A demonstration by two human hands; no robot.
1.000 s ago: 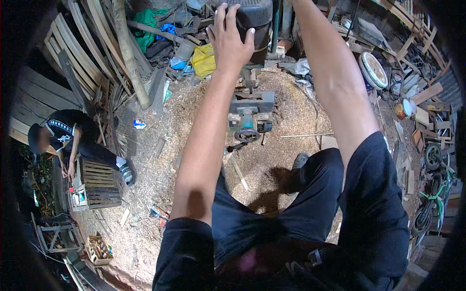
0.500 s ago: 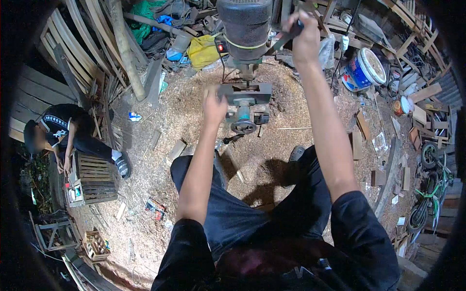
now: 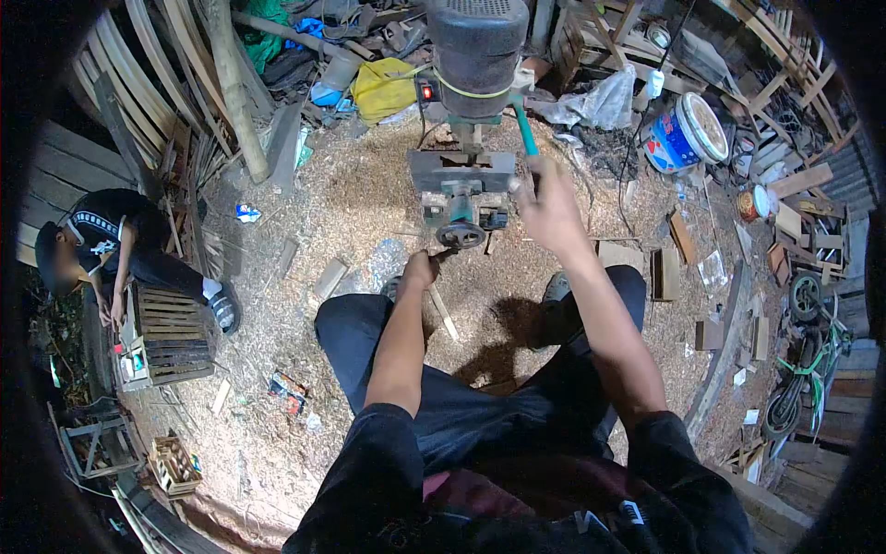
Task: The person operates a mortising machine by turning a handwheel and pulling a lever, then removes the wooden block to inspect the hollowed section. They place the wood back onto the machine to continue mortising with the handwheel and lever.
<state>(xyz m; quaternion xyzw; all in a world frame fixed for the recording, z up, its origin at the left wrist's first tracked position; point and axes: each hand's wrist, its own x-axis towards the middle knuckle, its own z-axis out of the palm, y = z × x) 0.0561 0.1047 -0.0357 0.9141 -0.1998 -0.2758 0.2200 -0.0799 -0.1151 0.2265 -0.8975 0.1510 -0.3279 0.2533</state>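
In the head view, a drill-press-like machine (image 3: 475, 65) with a dark motor housing stands in front of me. Beneath its spindle, a long grey-brown block (image 3: 434, 166) lies across the machine's vise, and shavings or a recess show near its middle. Below it is a round handwheel (image 3: 460, 235). My left hand (image 3: 423, 270) is closed around the dark crank handle beside this wheel. My right hand (image 3: 554, 208) grips the lower end of the green lever (image 3: 526, 129) that comes down from the machine's right side. The fingers hide most of both grips.
Wood shavings cover the floor, with a thin wood strip (image 3: 443, 312) between my feet. At left, another person (image 3: 138, 240) sits by a slatted crate (image 3: 175, 323). A blue-white bucket (image 3: 683, 134), a yellow sack (image 3: 383, 90) and a small green bike (image 3: 812, 360) stand around.
My left hand has left the end of the block and moved down to the crank handle. My right hand has pulled the lever down from high on the right, towards me.
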